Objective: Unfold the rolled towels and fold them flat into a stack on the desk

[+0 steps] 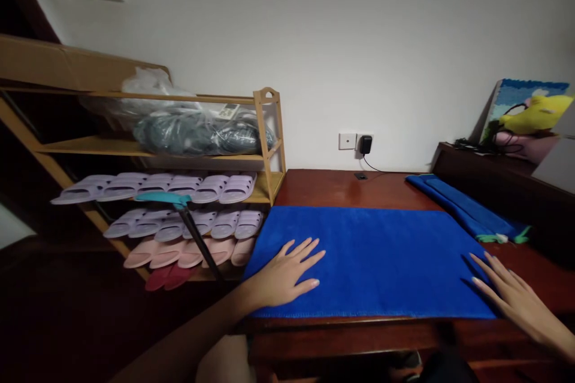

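- The blue cloth (381, 263) lies spread flat on the reddish-brown tabletop (332, 185), its near edge running along the front edge of the wood.
- My left grip (287, 275) is wide, palm down on the left part of the cloth, fingers fanned and thumb apart.
- My right grip (512, 293) is also wide, fingers stretched out over the cloth's right edge; I can't quite tell from this angle whether the whole palm touches down.
- Beyond the cloth's far right corner, a folded blue cloth with green edging (467, 206) lies on the same wood.
- At the back, a black adapter (366, 145) sits plugged into the wall, its thin cord trailing down to the right.
- To my left stands a wooden rack (264, 143) with lilac slippers (238, 187) on two levels, pink slippers (193, 254) below and a red pair (168, 277) lowest.
- A turquoise-topped pole (164, 198) leans before it.
- A plastic-wrapped bundle (193, 131) fills the upper shelf.
- Far right, a yellow plush toy (539, 115) rests against a picture (534, 87).
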`<state>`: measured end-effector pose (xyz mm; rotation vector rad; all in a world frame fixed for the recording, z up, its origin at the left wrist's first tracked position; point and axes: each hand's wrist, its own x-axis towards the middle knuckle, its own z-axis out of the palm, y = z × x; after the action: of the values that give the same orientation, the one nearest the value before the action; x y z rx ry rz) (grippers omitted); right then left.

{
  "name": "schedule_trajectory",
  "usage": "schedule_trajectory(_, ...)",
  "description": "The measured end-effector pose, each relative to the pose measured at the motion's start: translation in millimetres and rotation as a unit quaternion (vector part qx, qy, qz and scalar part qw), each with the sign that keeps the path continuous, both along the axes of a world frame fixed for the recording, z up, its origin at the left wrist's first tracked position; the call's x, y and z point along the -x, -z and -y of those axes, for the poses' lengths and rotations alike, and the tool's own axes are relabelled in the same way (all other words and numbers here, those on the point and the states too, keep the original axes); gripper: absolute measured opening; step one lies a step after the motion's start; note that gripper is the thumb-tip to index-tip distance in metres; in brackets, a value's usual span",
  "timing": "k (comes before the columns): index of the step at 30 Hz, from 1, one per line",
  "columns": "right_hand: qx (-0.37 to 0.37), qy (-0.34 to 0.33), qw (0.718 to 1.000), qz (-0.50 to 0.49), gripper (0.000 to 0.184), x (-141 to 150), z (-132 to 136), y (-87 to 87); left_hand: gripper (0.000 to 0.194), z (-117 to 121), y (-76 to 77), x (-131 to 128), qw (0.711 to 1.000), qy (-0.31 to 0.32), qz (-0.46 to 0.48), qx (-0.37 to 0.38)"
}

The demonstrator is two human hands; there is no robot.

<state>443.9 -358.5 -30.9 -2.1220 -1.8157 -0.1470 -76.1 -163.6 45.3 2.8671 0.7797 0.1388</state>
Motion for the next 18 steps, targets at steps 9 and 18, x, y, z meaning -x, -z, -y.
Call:
schedule_trajectory(9, 0.053, -0.023, 0.998, 0.018, 0.066, 92.3, -5.0, -2.7, 0.057, 35.4, -13.5, 1.0, 0.997, 0.069, -0.002, 0.043)
schedule_trajectory(18, -0.089, -0.097, 0.989, -0.065, 0.054, 171.7, 32.9, -15.7, 0.050, -7.7, -33.7, -38.4, 0.997, -0.015, 0.052, -0.049)
